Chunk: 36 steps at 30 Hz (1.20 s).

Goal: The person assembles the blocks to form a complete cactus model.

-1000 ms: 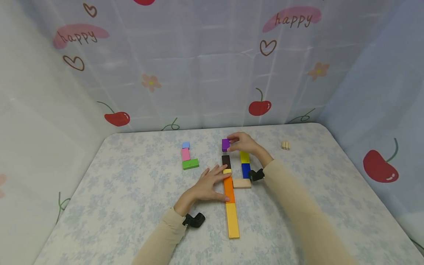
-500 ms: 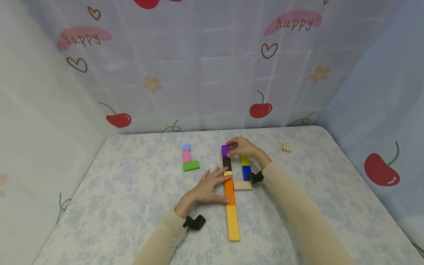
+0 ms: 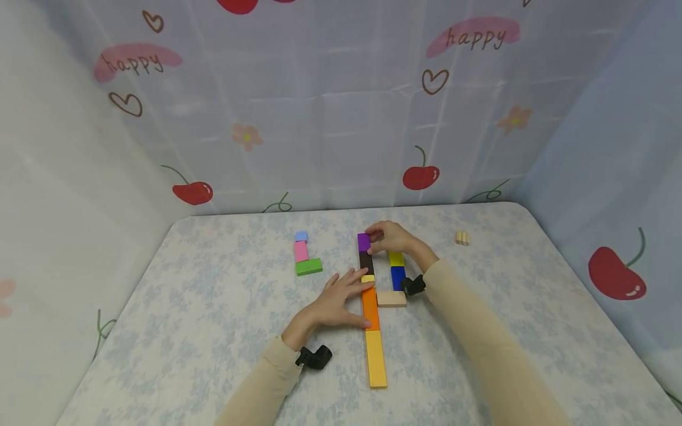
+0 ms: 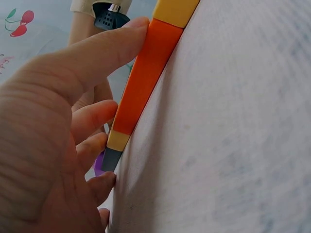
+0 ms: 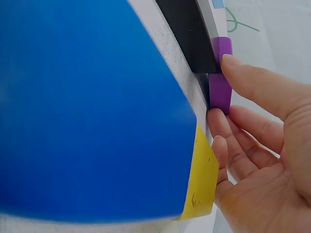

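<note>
A column of blocks runs away from me: a long yellow block [image 3: 376, 361], an orange block [image 3: 370, 310], a small pale yellow block [image 3: 367, 278], a black block [image 3: 366, 264] and a purple block [image 3: 364, 242] at the far end. My left hand [image 3: 335, 300] lies along the column's left side with fingers spread, thumb at the orange block and fingertips by the small yellow and black ones. With thumb and fingertips, my right hand [image 3: 393, 238] pinches the purple block, whose near end meets the black block.
Right of the column, a natural wood block [image 3: 391, 299], a blue block [image 3: 398, 278] and a yellow block [image 3: 396, 258] form an angle. Green [image 3: 309, 267], pink [image 3: 301, 251] and light blue [image 3: 301, 236] blocks lie left. Small wooden pieces [image 3: 462, 238] sit far right.
My right hand has brought the purple block towards me, closing the gap to the black block. My left hand has stayed in place along the column.
</note>
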Each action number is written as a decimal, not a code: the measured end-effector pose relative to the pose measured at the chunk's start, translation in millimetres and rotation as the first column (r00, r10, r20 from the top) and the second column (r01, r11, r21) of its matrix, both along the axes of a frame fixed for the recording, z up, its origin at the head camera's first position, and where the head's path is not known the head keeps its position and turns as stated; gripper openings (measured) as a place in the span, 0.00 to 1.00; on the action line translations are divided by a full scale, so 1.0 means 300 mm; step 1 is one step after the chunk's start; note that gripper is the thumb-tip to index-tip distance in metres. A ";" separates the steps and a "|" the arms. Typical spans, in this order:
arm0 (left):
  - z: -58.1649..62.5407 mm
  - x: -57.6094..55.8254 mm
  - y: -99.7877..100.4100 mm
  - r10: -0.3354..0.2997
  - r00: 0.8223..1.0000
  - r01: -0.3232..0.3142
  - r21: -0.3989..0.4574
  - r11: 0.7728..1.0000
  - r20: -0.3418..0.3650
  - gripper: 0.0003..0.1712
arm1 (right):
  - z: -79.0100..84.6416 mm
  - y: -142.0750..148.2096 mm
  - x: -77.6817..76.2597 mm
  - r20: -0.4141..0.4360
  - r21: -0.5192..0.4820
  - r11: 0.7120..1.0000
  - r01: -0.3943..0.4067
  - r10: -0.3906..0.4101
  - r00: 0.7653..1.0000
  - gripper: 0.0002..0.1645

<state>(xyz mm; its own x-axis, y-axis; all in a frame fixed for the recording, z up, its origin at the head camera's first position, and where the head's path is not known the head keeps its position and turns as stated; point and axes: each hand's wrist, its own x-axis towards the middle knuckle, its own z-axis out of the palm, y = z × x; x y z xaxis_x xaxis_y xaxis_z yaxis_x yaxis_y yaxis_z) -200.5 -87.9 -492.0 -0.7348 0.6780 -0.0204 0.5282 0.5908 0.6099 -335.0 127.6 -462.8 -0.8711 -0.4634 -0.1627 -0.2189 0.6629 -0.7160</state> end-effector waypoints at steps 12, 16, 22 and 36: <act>0.006 0.005 -0.001 0.011 1.000 -0.011 -0.016 1.000 0.002 0.48 | -0.001 -0.004 0.003 -0.014 -0.005 1.000 -0.017 0.017 1.000 0.33; 0.006 0.005 -0.001 0.010 1.000 -0.010 -0.016 1.000 0.008 0.48 | -0.002 -0.004 0.003 -0.015 0.000 1.000 -0.017 0.017 1.000 0.32; 0.005 0.002 -0.001 0.006 1.000 -0.006 -0.008 1.000 0.003 0.48 | 0.005 -0.006 0.004 -0.029 0.015 1.000 -0.009 0.009 1.000 0.31; 0.006 0.002 0.002 0.012 1.000 -0.012 -0.002 1.000 0.009 0.48 | 0.011 -0.010 0.002 -0.065 0.055 0.998 -0.017 0.021 0.998 0.29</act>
<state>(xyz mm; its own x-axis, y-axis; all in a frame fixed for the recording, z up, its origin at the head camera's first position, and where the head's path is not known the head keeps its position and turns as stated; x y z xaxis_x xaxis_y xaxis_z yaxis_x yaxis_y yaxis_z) -199.9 -87.4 -490.1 -0.7425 0.6693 -0.0280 0.5158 0.5980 0.6135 -334.5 124.6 -459.6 -0.8719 -0.4717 -0.1314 -0.2767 0.6961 -0.6625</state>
